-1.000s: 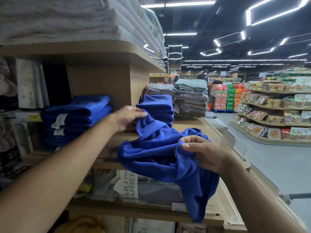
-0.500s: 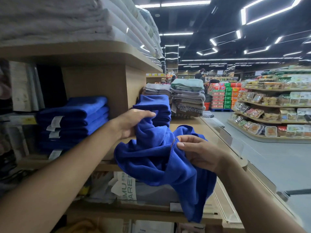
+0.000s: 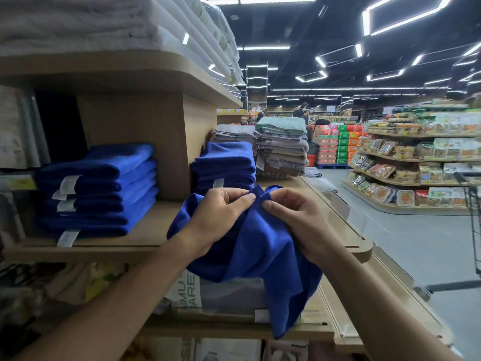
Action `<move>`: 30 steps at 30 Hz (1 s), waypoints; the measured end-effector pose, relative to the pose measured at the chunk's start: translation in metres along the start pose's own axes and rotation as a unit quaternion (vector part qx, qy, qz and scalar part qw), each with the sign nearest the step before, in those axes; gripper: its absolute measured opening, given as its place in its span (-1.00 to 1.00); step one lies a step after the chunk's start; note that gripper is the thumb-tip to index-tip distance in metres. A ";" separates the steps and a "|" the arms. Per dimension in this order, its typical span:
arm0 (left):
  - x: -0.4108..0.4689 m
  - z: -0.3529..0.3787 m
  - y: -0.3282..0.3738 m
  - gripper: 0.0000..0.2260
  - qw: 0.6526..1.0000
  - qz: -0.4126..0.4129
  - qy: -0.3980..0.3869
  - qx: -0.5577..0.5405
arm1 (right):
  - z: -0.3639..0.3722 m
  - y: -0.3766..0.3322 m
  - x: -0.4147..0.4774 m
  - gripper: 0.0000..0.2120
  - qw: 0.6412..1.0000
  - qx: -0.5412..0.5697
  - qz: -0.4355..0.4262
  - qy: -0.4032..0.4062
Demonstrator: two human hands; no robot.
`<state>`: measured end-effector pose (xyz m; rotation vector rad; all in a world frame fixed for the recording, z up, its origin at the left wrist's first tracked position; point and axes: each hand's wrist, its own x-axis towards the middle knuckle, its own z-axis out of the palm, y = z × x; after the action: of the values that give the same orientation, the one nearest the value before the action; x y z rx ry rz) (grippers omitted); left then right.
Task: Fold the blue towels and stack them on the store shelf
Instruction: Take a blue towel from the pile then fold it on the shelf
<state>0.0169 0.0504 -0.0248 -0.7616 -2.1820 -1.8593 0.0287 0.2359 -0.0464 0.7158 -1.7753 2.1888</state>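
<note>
A loose blue towel (image 3: 263, 254) hangs crumpled in front of the wooden store shelf (image 3: 145, 237). My left hand (image 3: 218, 217) pinches its upper edge, and my right hand (image 3: 294, 217) pinches the same edge close beside it. One corner of the towel droops below the lower shelf edge. A stack of several folded blue towels (image 3: 99, 188) with white tags lies on the shelf at the left. A second, shorter stack of folded blue towels (image 3: 225, 162) sits behind my hands, right of the wooden divider (image 3: 145, 144).
White linens (image 3: 78, 22) fill the top shelf. Grey and green folded towels (image 3: 281, 147) are piled further along the shelf. Packaged goods (image 3: 221, 293) lie on the shelf below. An aisle with food shelves (image 3: 416, 162) and a cart handle (image 3: 468, 178) is at the right; a person stands far back.
My left hand left the shorter stack and came down to the towel's upper edge beside my right hand. The towel pulled free of the stack and now hangs bunched between both hands.
</note>
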 end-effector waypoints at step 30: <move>0.067 -0.087 0.213 -0.83 0.984 0.150 0.084 0.047 | 0.078 -0.202 0.081 -0.75 0.931 -0.333 -0.031 -0.145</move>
<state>0.0461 0.0035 0.2083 -0.8302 -1.9158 -1.5980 0.0720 0.1985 0.1780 0.9203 -2.3977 1.3261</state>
